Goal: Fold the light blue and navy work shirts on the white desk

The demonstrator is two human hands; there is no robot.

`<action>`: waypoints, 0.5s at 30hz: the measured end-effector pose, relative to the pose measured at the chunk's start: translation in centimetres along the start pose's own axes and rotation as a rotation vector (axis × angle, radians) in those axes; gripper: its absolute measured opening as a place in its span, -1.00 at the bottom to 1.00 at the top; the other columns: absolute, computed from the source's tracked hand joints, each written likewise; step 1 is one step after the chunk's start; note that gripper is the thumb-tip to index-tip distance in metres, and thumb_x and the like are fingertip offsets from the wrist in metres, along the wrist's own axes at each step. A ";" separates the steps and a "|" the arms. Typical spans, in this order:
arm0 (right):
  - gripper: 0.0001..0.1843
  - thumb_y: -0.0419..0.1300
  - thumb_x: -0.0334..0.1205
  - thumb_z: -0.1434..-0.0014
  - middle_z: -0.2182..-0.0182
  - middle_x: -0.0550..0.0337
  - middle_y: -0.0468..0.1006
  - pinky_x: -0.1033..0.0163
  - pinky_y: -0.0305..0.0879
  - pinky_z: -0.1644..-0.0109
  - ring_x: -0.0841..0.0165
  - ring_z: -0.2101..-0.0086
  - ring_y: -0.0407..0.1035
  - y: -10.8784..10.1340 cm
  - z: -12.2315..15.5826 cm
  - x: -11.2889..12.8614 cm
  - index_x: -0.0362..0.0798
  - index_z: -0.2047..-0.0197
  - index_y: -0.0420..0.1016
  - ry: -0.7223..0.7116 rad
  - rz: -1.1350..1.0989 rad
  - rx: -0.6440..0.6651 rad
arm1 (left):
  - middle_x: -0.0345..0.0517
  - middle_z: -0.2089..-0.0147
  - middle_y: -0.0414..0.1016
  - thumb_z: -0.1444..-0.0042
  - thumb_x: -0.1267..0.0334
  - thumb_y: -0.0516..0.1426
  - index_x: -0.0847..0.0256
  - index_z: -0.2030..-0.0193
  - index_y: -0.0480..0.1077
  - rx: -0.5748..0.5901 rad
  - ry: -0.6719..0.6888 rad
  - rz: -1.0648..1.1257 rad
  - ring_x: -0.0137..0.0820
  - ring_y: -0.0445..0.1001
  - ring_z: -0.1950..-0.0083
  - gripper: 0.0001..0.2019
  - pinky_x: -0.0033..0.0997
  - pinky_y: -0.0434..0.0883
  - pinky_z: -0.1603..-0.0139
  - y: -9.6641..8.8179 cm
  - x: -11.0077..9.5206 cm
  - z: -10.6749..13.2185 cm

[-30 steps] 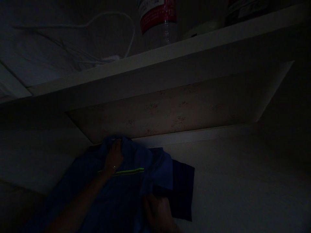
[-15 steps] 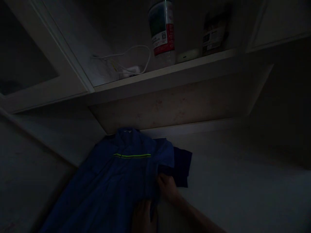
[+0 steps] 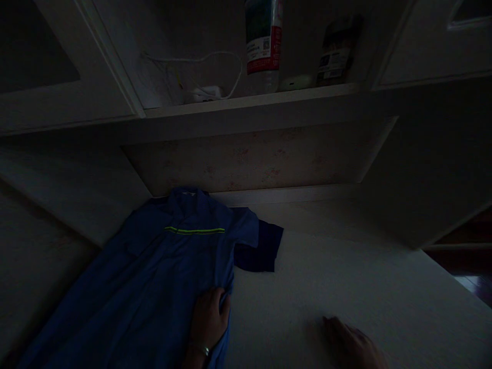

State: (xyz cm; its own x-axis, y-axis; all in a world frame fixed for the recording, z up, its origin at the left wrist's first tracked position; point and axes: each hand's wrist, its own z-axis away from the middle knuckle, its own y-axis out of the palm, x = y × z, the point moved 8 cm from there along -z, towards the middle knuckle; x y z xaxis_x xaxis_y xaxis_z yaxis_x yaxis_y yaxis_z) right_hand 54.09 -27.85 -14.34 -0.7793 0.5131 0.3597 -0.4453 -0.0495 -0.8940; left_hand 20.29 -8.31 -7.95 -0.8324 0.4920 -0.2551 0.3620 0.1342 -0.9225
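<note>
A blue short-sleeved work shirt [image 3: 180, 271] lies spread on the pale surface, its collar towards the back wall and a yellow-green stripe across the chest. My left hand [image 3: 209, 318], with a bracelet at the wrist, is on the shirt's right-hand edge, fingers curled onto the fabric. Apart from the shirt, my right hand [image 3: 353, 341] is low over the bare surface at the right. Its fingers are dim and blurred but look loosely extended, with nothing visible in them. Under the shirt's sleeve, a darker navy piece of cloth [image 3: 265, 248] sticks out.
Above runs a shelf [image 3: 230, 105] bearing a labelled bottle [image 3: 263, 46], a white cable with a plug block [image 3: 207, 93], a small pale case [image 3: 295, 82] and a dark jar [image 3: 336, 56]. Side panels and a patterned back panel [image 3: 246, 159] enclose the surface. The light is very dim.
My right hand has let go of the shirt by the sleeve and moved right and towards me. My left hand stays at the shirt's edge. The view has shifted slightly.
</note>
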 end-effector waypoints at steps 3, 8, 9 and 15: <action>-0.47 -0.20 0.07 -0.26 0.07 0.03 0.60 0.05 0.37 0.20 0.05 0.17 0.52 -0.9 -0.5 1.2 0.16 -0.04 0.50 0.158 0.046 0.048 | -0.05 0.22 0.60 -0.23 0.11 0.01 0.11 0.19 0.42 0.022 0.002 0.013 -0.27 0.56 0.17 -0.78 -0.25 0.42 0.12 0.0 0.0 0.0; -0.52 -0.16 0.04 -0.27 0.09 0.02 0.61 0.07 0.31 0.23 0.04 0.17 0.52 -1.7 -0.7 2.3 0.15 -0.02 0.49 0.145 0.084 0.014 | -0.06 0.21 0.60 -0.24 0.11 0.00 0.12 0.19 0.43 0.043 -0.009 0.073 -0.28 0.55 0.16 -0.77 -0.23 0.42 0.11 0.0 0.3 0.1; -0.53 -0.16 0.03 -0.27 0.10 0.02 0.62 0.08 0.30 0.25 0.05 0.18 0.52 -1.6 -0.7 2.6 0.16 0.00 0.49 0.135 0.083 0.020 | -0.06 0.21 0.59 -0.24 0.10 0.00 0.12 0.19 0.43 0.038 -0.009 0.084 -0.28 0.55 0.16 -0.77 -0.24 0.41 0.11 -0.1 0.4 0.1; -0.52 -0.21 0.01 -0.30 0.10 0.01 0.61 0.08 0.28 0.23 0.04 0.16 0.52 -0.6 -1.1 6.3 0.15 0.00 0.48 0.059 0.155 0.055 | -0.05 0.22 0.58 -0.24 0.11 0.00 0.11 0.19 0.44 0.027 -0.011 0.114 -0.28 0.54 0.16 -0.77 -0.24 0.40 0.13 -0.4 0.3 0.5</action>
State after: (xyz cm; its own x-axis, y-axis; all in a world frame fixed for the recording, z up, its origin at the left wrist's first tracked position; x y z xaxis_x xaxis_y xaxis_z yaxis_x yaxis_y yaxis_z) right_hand 49.94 -23.62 -11.87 -0.8139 0.5451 0.2010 -0.3464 -0.1777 -0.9211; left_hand 19.67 -8.63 -7.78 -0.7912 0.4931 -0.3618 0.4434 0.0550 -0.8947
